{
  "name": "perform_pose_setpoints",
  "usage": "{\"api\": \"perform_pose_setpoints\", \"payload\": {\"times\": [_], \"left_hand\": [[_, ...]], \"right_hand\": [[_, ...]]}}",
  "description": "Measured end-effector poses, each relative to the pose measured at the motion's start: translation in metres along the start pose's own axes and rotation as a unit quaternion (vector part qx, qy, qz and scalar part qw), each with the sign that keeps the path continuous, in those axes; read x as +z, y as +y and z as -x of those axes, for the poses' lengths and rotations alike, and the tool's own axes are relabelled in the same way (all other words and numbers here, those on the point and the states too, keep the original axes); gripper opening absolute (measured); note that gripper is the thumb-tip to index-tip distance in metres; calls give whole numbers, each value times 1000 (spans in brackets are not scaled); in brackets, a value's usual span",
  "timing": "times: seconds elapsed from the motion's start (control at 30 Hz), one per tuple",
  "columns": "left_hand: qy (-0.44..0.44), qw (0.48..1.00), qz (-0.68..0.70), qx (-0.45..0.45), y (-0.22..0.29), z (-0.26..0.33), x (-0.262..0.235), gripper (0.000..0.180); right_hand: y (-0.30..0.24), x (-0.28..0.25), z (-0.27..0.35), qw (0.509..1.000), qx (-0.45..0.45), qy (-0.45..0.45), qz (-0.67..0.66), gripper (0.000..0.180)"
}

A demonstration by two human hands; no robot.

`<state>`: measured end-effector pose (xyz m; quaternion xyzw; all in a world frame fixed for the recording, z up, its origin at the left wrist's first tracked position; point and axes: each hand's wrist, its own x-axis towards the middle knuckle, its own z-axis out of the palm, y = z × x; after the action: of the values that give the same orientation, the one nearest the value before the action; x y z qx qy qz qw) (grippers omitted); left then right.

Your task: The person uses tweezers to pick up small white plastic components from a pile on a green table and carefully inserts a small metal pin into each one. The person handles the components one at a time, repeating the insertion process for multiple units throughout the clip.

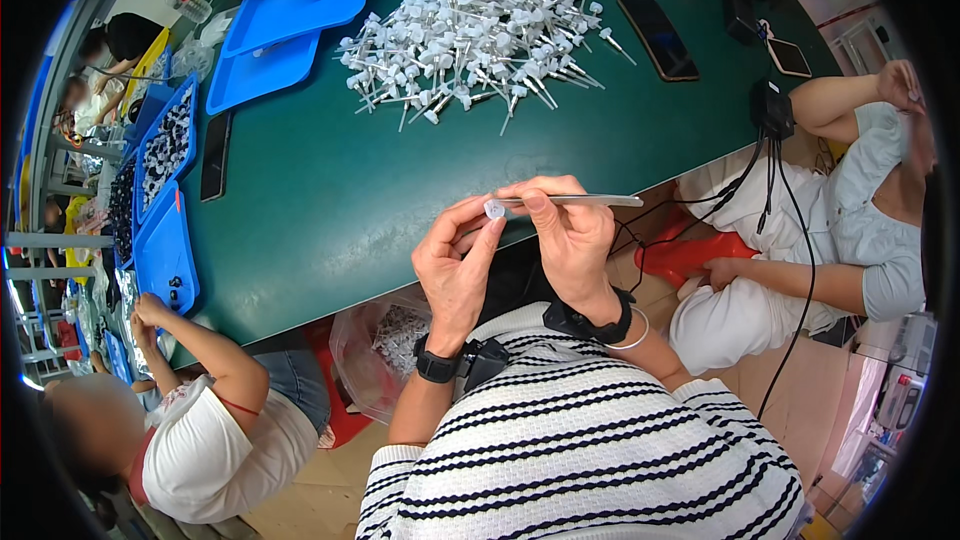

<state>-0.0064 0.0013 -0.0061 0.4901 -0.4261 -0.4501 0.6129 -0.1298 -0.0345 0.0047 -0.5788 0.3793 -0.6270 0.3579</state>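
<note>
White plastic cap (494,209), small and translucent, pinched between thumb and fingertips of left hand (455,265); grip narrow, closed on the cap. Right hand (572,240) closed on a thin metal rod (580,201), pinched near its left end, remainder of the rod projecting right past the fingers; rod tip meeting the cap, whether already seated inside cannot be told. Both held above the near edge of the dark green desk (330,210), in front of the striped shirt (580,450). Judged very light, stiff; plastic smooth, so likely slippery under a loose pinch, and small enough to drop easily. Best taken by the cap's sides, close to the joint, with the rod held near its working end to limit flex; rod looks slender, may bend if levered from the far end. Black wristbands on both wrists, a thin bangle on the right one. Below the hands, under the desk edge, a clear plastic bag (385,340) holding more white parts. Farther out on the desk, a large heap of white pieces with rods (470,35), well apart from the hands. Dark phone (657,37) right of the heap, another dark phone (214,155) flat at the left. Blue trays (285,15) at the far left corner, more along the left edge, one holding small dark parts. Seated person in a white top (215,450) at lower left, another in pale clothes (800,230) at right, cables hanging beside.
</note>
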Motion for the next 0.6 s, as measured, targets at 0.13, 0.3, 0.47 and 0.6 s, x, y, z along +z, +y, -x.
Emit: {"api": "perform_pose_setpoints", "payload": {"times": [0.13, 0.3, 0.47, 0.6], "left_hand": [[-2, 1000, 2, 4, -1, 0, 1, 25], [-4, 1000, 4, 3, 1, 0, 2, 25], [-3, 1000, 1, -2, 2, 0, 3, 26], [-7, 1000, -4, 8, 0, -1, 2, 24]], "right_hand": [[-1, -1, 0, 1000, -1, 3, 11, 15], [-1, -1, -1, 1000, -3, 7, 11, 15], [-1, 0, -2, 1000, -3, 4, 7, 14], [2, -2, -3, 1000, -12, -5, 11, 14]]}}
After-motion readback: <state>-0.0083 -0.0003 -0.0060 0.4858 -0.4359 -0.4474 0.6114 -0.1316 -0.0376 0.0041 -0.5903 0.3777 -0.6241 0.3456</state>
